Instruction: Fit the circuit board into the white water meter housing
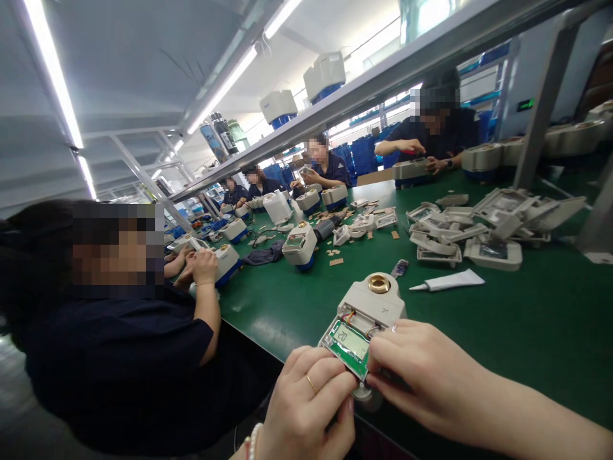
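Both hands are working on an open meter at the near edge of the green table.

The left hand is pinching the circuit board from the left; the right hand is gripping its right edge. The meter body is lying uncovered, wires showing, so closing it seems left. White covers are lying farther right.

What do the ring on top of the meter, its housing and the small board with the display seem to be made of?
Ring: probably brass, shiny and golden. Housing: likely plastic, matt pale grey with moulded edges. Board: a green circuit board with a glassy display; both hands, left hand and right hand, hold it.
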`<state>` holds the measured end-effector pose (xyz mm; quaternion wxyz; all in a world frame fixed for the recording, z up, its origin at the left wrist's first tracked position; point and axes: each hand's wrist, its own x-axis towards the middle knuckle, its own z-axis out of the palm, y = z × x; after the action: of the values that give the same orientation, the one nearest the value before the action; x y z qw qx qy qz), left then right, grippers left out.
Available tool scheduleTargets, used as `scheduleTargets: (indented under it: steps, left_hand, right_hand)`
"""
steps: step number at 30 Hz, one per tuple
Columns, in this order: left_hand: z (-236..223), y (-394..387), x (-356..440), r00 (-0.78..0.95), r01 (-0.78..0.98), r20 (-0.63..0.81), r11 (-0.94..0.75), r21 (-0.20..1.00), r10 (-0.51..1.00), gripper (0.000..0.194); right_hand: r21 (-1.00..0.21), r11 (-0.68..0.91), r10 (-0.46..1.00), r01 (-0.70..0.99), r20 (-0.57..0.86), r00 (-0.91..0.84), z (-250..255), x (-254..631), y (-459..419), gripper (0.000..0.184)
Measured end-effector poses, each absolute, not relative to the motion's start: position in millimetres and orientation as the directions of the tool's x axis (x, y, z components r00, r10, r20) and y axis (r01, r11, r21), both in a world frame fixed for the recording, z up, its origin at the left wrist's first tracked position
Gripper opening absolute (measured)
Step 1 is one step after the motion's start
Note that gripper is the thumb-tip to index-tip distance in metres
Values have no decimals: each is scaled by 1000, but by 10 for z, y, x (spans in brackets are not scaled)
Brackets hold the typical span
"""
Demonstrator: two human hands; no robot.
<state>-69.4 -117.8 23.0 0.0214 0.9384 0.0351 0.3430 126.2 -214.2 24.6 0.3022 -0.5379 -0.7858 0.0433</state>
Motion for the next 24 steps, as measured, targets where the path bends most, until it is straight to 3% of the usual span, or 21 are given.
scheduleTargets:
  steps: [9,18,24]
  left_hand:
    - [213,-1174,-730,739,38,668,-995,94,92,24]
    - [236,-1180,-692,752,37,648,-989,144,122,23]
    - [231,-1175,-682,753,0,648,-984,177,116,22]
  right_hand:
    - [-438,439,880,785,388,-275,293,1334,-2127,10]
    - [-361,463,845,809,456,-280,220,1290,-2112,10]
    - [-388,463,852,797,443,-279,235,1322,-2122,10]
